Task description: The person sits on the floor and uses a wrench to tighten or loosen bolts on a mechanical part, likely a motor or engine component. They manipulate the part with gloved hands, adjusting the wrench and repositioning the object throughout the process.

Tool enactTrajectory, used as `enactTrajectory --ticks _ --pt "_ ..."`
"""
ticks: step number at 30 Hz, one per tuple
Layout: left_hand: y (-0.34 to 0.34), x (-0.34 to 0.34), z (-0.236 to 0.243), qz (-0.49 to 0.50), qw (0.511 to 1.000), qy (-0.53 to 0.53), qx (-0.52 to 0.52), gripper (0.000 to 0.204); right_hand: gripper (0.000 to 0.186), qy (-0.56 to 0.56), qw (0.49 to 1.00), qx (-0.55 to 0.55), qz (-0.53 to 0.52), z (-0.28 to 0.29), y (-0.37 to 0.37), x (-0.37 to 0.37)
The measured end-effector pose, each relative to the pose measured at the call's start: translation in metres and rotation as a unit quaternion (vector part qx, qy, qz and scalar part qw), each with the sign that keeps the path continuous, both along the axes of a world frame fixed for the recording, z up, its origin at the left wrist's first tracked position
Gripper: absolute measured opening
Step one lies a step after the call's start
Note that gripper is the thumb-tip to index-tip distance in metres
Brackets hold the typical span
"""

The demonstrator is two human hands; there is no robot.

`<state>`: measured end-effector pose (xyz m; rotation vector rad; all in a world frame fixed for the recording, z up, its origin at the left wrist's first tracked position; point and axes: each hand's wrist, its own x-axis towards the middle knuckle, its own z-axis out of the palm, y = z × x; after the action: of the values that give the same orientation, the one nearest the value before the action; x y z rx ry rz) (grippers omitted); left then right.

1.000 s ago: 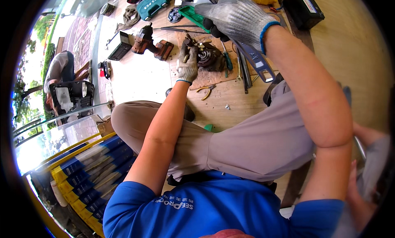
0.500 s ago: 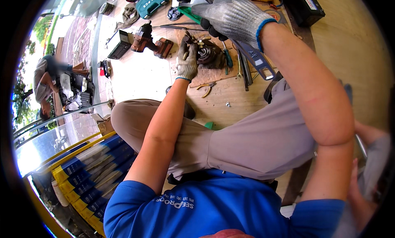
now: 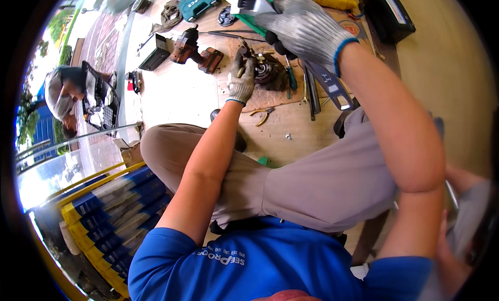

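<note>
Gloved left hand (image 3: 240,81) pinches a dark round machine part (image 3: 267,72); right hand (image 3: 306,28) grips an adjustable wrench (image 3: 249,0).

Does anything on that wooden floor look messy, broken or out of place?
Nothing looks broken or spilled. Tools simply lie scattered over the wooden floor: a reddish-brown power drill on its side and orange-handled pliers lying loose. The left hand steadies a dark round metal part, while the right hand holds a silver wrench above it.
</note>
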<state>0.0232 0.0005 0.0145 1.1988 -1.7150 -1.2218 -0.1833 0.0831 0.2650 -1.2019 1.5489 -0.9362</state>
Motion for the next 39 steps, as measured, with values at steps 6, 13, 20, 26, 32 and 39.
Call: enactTrajectory --ticks 6,13,20,26,32,39 --pt "0.001 -0.010 0.008 -0.021 0.999 -0.032 -0.008 0.060 0.033 0.173 0.966 -0.183 0.053 -0.036 -0.002 -0.025" --pt "-0.001 -0.009 0.004 -0.034 0.999 0.019 -0.030 0.056 0.036 -0.053 0.993 0.098 -0.045 -0.015 -0.003 -0.012" --pt "0.004 -0.012 0.022 -0.033 0.999 -0.032 -0.010 0.052 0.046 0.020 0.971 0.238 0.020 -0.038 -0.015 -0.023" --pt "0.004 -0.009 0.016 -0.023 0.998 0.014 -0.048 0.056 0.043 0.082 0.945 0.307 0.083 -0.049 -0.028 -0.011" --pt "0.006 -0.008 0.034 -0.045 0.998 0.014 0.035 0.059 0.037 0.074 0.930 0.337 0.125 -0.058 -0.033 -0.017" --pt "0.004 -0.006 0.021 -0.026 0.998 -0.049 -0.013 0.060 0.040 0.074 0.924 0.339 0.160 -0.061 -0.043 -0.020"
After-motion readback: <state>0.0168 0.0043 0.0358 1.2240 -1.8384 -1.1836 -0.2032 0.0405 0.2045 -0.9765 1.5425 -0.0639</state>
